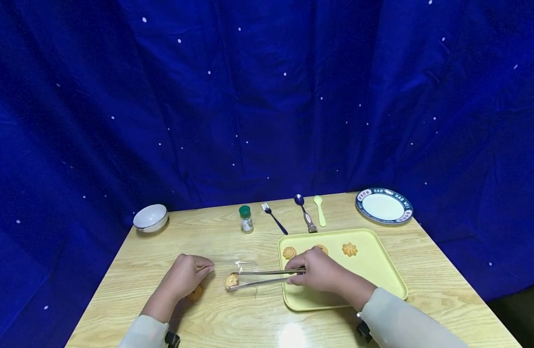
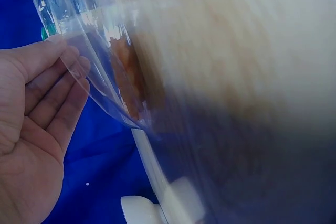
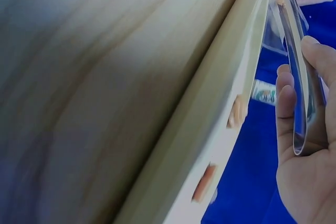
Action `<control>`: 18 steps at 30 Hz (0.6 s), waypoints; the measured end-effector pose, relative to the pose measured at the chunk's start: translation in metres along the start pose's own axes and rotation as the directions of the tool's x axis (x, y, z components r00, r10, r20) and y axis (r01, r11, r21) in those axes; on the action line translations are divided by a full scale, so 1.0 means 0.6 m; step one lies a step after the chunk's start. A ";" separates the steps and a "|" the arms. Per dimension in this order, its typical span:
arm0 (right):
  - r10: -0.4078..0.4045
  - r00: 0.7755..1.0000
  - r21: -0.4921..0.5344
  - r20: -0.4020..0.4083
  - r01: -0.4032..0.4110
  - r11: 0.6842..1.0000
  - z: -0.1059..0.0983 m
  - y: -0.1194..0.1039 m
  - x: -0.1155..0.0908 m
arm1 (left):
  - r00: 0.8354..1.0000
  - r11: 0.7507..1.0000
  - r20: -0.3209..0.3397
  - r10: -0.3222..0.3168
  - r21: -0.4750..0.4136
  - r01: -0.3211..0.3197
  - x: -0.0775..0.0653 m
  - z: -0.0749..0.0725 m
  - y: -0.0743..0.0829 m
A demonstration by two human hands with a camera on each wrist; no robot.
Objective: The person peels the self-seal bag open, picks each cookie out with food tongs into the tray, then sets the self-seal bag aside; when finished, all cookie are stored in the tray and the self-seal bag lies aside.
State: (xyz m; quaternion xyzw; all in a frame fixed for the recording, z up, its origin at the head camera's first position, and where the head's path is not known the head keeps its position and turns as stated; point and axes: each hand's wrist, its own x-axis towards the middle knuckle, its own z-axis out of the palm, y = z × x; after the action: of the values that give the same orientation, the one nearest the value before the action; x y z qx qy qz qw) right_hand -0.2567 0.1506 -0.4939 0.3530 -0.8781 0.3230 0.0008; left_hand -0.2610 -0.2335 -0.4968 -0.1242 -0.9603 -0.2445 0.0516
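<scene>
Against a blue curtain (image 1: 267, 96) flecked with white, the counter (image 1: 123, 295) carries a white bowl (image 1: 151, 218) at far left, a green-capped bottle (image 1: 246, 220), a fork (image 1: 274, 219), a dark spoon (image 1: 305, 212), a pale yellow spoon (image 1: 320, 210) and a blue-rimmed plate (image 1: 383, 206) at far right. All stand or lie along the back, beyond both hands. In front of the spoons, a yellow tray (image 1: 376, 275) holds a swirled cookie (image 1: 289, 253), a flower-shaped cookie (image 1: 349, 249) and, between them, a round cookie (image 1: 322, 248) partly hidden by the right hand (image 1: 321, 268). Another cookie (image 1: 196, 293) shows beside the left wrist, partly covered by it; whether it lies inside the clear bag (image 2: 94, 19) is hard to tell.

The right hand reaches in over the tray from the lower right, its grip closed around the metal tongs (image 1: 267, 272), thumb opposite fingers, the tips pointing left. Between those tips sits a pale cookie (image 1: 232, 281), off the tray, with clear film about it; how far inside the bag it is cannot be made out.

The left hand (image 1: 184, 275) comes from the lower left, wrist bent toward the middle, its grip pinching the bag's edge between thumb and fingertips, the remaining fingers loosely bent.
</scene>
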 end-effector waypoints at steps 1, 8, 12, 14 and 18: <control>0.005 1.000 0.002 -0.006 -0.005 1.000 -0.005 0.004 -0.006 | 1.000 1.000 0.001 -0.001 -0.001 0.001 0.000 0.000 0.000; 0.078 0.996 0.077 -0.037 -0.075 0.994 -0.043 0.033 -0.059 | 1.000 1.000 0.006 -0.012 0.010 0.012 0.000 0.001 0.003; 0.114 0.991 0.061 -0.070 -0.109 0.992 -0.069 0.049 -0.093 | 1.000 1.000 0.008 -0.018 0.014 0.018 0.000 -0.001 0.003; 0.138 0.986 0.049 -0.088 -0.135 0.990 -0.083 0.054 -0.112 | 1.000 1.000 0.012 -0.022 0.012 0.022 0.000 -0.002 0.003; 0.201 0.973 0.033 -0.113 -0.199 0.979 -0.109 0.059 -0.147 | 1.000 1.000 0.018 -0.024 0.013 0.024 0.001 -0.002 0.001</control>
State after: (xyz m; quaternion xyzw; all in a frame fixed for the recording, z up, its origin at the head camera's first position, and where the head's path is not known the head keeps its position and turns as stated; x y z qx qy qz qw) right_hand -0.2273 0.2616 -0.4826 0.2433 -0.9042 0.3506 0.0156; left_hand -0.2613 -0.2333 -0.4951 -0.1145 -0.9637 -0.2377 0.0406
